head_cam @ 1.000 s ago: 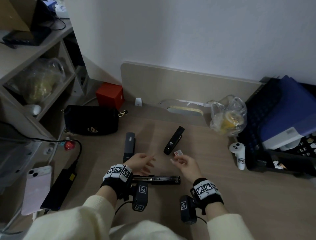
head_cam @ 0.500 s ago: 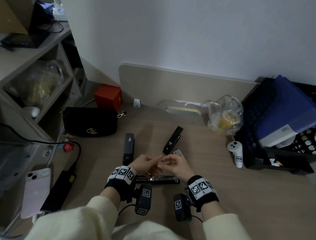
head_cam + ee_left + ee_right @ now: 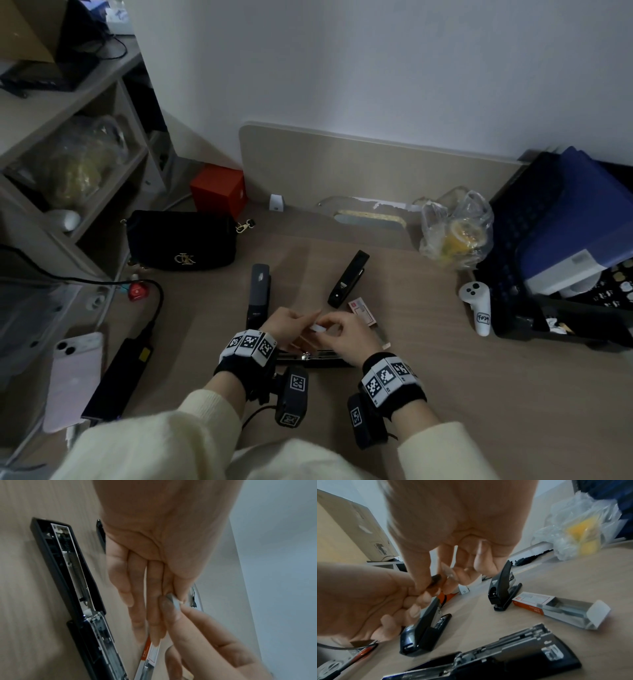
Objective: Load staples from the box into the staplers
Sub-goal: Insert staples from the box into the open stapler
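Staples (image 3: pixel 318 328), a short strip, now sit pinched between the fingers of both hands, the left hand (image 3: pixel 286 323) having come across to meet the right hand (image 3: pixel 346 334). Just beneath the fingers the open stapler (image 3: pixel 496 660) lies on the surface, so loading looks close; the box (image 3: pixel 362 310) sits just beyond the right fingers.

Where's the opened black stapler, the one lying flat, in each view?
Head: opened black stapler lies crosswise near the desk's front edge, partly under both wrists.
Left wrist: left side, running top to bottom, metal channel exposed.
Right wrist: bottom centre, lying flat.
Shared landmark: orange-and-white cardboard staple box beside it.
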Available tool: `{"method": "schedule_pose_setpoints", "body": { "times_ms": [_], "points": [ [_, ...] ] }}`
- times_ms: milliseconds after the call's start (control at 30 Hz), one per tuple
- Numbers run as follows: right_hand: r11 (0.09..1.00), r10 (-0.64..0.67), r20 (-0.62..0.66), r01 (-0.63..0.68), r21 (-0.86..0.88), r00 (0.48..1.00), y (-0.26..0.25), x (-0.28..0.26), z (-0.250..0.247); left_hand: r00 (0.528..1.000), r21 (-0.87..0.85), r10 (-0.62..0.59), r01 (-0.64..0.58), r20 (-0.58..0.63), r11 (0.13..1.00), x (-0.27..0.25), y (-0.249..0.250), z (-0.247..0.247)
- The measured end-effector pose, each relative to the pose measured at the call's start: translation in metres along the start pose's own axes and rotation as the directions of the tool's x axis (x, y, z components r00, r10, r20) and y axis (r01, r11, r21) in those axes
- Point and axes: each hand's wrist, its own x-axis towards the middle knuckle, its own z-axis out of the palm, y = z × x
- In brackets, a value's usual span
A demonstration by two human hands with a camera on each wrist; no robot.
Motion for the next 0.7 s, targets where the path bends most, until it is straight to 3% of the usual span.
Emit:
{"method": "schedule_pose_setpoints", "body": {
  "times_ms": [167,367,500,700],
  "points": [
    [0.995,-0.004,-0.052,-0.001,-0.096,0.999,0.01,0.007,0.009,0.994,0.043,-0.107,0.107,-0.006,0.993,0.0,-0.003,-0.009],
    [0.955,0.126,0.065,-0.104,-0.278,0.99,0.039,0.004,0.011,0.965,0.081,-0.228,0.239,-0.128,0.967,0.001,-0.017,-0.019],
    [0.931,0.125,0.102,-0.081,-0.355,0.987,0.047,0.002,0.017,0.948,0.05,-0.297,0.304,-0.116,0.951,0.001,-0.03,-0.018],
    [0.938,0.07,0.146,-0.015,-0.345,0.987,0.052,0.003,0.016,0.94,0.016,-0.309,0.314,-0.144,0.949,0.004,-0.035,-0.019]
  ]
}}
